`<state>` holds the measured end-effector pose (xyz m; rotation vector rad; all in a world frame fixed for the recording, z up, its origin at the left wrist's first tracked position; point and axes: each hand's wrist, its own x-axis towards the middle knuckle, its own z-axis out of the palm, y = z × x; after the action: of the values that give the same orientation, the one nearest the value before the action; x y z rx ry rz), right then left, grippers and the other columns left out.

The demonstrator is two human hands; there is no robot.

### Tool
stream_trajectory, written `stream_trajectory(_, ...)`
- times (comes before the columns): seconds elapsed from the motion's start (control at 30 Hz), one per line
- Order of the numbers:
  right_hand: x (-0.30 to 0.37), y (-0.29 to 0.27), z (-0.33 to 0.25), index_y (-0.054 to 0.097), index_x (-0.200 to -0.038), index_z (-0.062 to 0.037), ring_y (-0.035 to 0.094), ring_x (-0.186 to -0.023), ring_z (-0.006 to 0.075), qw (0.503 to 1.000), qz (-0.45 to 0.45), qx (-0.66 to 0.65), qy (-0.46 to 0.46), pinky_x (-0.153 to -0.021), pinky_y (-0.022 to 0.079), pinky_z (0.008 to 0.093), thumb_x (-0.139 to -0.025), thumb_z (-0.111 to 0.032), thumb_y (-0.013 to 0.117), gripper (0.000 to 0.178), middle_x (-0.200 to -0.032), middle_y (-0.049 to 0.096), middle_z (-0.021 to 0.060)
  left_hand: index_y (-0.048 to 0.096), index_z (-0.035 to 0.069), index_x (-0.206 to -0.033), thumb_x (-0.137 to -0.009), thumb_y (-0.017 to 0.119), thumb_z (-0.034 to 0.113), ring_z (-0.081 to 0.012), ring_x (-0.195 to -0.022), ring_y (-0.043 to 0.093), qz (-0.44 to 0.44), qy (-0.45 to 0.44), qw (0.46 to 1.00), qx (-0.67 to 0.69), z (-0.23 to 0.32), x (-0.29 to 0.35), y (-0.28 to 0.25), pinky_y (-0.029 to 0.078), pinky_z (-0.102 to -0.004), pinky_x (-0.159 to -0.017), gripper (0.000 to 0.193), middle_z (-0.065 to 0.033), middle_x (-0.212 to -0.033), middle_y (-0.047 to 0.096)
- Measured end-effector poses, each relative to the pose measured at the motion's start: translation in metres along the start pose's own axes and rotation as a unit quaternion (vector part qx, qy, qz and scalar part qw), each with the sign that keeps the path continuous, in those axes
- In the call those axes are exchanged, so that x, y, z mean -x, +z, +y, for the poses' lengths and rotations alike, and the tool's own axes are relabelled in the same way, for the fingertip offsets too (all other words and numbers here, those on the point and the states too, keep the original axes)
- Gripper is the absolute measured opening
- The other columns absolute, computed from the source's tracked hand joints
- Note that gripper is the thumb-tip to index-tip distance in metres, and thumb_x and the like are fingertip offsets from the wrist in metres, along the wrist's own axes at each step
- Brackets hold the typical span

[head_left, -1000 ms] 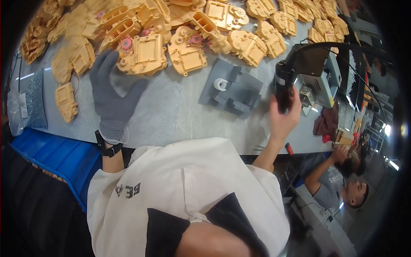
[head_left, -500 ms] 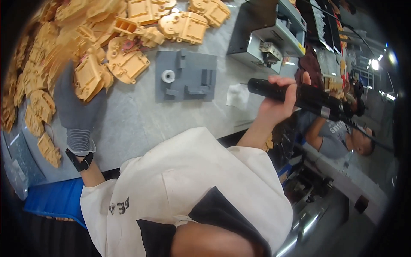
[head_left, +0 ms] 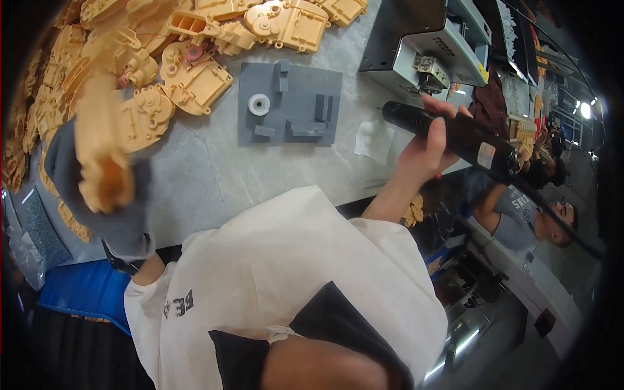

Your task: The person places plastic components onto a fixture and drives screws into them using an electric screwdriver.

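My left hand [head_left: 130, 222], in a grey glove, is closed around an orange-yellow plastic housing [head_left: 103, 130]. Motion smears both, and the part hides some of the fingers. Bare, my right hand [head_left: 426, 155] grips a black corded electric screwdriver [head_left: 469, 139] held above the table's right side; its bit cannot be made out. Between the two hands lies a grey fixture plate [head_left: 276, 123] with raised blocks and a white ring [head_left: 259, 104]; neither hand touches it.
A heap of similar housings [head_left: 195, 81] covers the table's far left. A metal-cased machine [head_left: 422, 58] stands at the far right, near a white paper scrap [head_left: 374, 142]. A blue bin [head_left: 84, 292] sits at the lower left. Another person [head_left: 520, 208] is at the right.
My left hand has picked up a housing from the pile and drawn it nearer to me. The screwdriver stays in my right hand, tilted slightly differently.
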<state>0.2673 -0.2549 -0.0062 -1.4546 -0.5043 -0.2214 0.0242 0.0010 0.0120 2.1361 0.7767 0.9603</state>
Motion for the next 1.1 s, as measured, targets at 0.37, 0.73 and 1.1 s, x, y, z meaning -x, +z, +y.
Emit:
stream_trajectory(0.37,-0.004,0.015,0.004,0.04,-0.109,-0.0001,0.052,-0.054,0.0188,0.999,0.009,-0.002,-0.047,-0.066,0.048,0.0392,-0.072,-0.002,0.055,0.04,-0.063,0.05,0.0084,0.053,0.02,-0.117,-0.059,0.075,0.027,-0.0275,-0.099,0.05,-0.295,0.258,0.919,-0.051,0.039,-0.01,0.114,0.046,-0.0371,-0.077,0.062,-0.0089,-0.113,0.048)
stream_trajectory(0.73,-0.004,0.025,0.007,0.04,-0.109,0.0005,0.052,-0.053,0.018,0.997,0.025,0.037,-0.058,-0.063,0.048,0.0364,-0.071,-0.002,0.055,0.041,-0.063,0.051,0.008,0.056,0.003,-0.11,-0.079,0.057,0.034,-0.0358,-0.107,0.047,-0.31,0.166,0.929,-0.11,0.041,-0.031,0.091,0.042,-0.0422,-0.086,0.044,-0.0194,-0.118,0.048)
stream_trajectory(1.1,-0.01,0.021,0.009,0.045,-0.108,0.0026,0.049,-0.05,0.0165,0.999,0.041,0.017,-0.021,-0.06,0.046,0.0348,-0.073,-0.002,0.054,0.037,-0.061,0.05,0.0076,0.047,0.014,-0.124,-0.06,0.074,0.026,-0.033,-0.114,0.04,-0.322,0.162,0.926,-0.108,0.061,-0.016,0.117,0.035,-0.046,-0.096,0.071,-0.0153,-0.123,0.042)
